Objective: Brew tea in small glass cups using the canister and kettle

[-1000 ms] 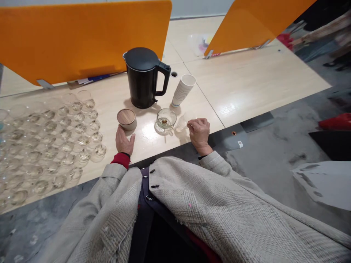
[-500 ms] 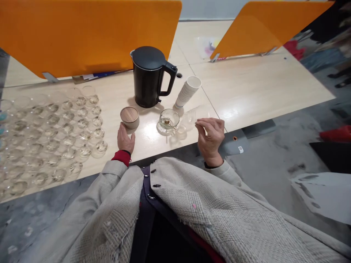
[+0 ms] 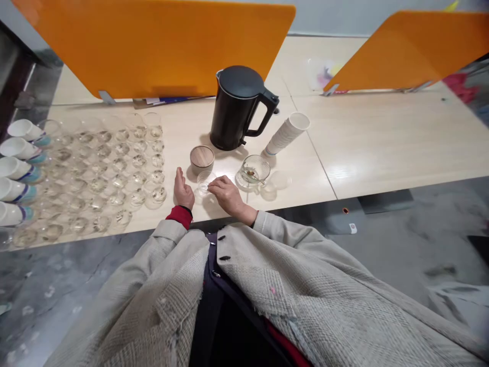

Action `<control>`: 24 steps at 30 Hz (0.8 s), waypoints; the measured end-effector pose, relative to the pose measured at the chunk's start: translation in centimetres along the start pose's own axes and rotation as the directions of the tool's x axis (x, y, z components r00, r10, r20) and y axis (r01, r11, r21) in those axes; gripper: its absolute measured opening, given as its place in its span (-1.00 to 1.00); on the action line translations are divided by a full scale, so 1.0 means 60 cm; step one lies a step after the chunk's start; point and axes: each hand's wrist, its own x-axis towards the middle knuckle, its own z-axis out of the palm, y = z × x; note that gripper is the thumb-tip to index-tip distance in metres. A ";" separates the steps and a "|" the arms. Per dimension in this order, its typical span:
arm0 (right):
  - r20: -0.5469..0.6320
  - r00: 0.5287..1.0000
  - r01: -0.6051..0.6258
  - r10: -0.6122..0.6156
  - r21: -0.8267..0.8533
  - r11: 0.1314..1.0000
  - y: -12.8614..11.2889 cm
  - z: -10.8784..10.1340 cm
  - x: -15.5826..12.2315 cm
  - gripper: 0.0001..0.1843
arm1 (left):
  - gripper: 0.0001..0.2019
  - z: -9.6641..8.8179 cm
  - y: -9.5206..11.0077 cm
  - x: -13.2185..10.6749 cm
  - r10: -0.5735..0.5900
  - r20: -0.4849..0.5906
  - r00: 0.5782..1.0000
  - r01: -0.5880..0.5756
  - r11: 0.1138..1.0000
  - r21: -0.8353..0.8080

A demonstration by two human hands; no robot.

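My right hand (image 3: 230,198) pinches a small clear cup (image 3: 204,179) at the table's front, its fingertips on the cup's right side. Just left of that cup stands my left hand (image 3: 184,191), edge down with fingers stretched out and nothing in it. Behind the cup is a round container (image 3: 202,159) with a wooden top. To the right of my right hand sits a ribbed glass bowl (image 3: 255,168) with a little dark matter inside. Faint clear shapes lie beside the bowl, too indistinct to name.
Rows of clear cups (image 3: 99,168) with bits in their bottoms cover the table's left. Several white paper cups (image 3: 19,148) line the far left. A black kettle (image 3: 237,112) and a leaning stack of white cups (image 3: 287,133) stand behind. Orange dividers (image 3: 160,51) border the back.
My right hand has moved left across the front of the bowl, toward my left hand, and now holds the clear cup there. My left hand has come off the wooden-topped container. The view has shifted left.
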 end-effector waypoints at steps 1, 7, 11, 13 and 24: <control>0.015 1.000 0.007 -0.007 -0.013 1.000 0.006 0.010 0.003 -0.67 | -0.12 0.000 -0.002 -0.001 -0.005 0.002 1.000 0.005 1.000 -0.017; 0.097 0.995 0.030 -0.026 -0.044 0.999 0.022 0.036 0.019 -0.73 | -0.11 -0.003 -0.006 -0.002 0.009 0.011 1.000 -0.009 1.000 0.003; 0.077 0.996 0.032 -0.032 0.001 0.999 0.018 0.034 0.014 -0.72 | -0.13 -0.001 -0.005 -0.002 0.015 0.012 1.000 -0.016 0.999 0.051; 0.021 0.999 0.040 -0.041 0.019 0.999 0.016 0.024 0.009 -0.66 | -0.17 -0.001 -0.005 -0.003 0.028 0.022 0.999 -0.029 0.998 0.053; -0.101 0.977 -0.180 0.186 0.072 0.981 0.079 -0.017 0.099 -0.18 | -0.14 -0.020 0.021 -0.026 0.096 0.142 0.985 -0.108 0.991 0.080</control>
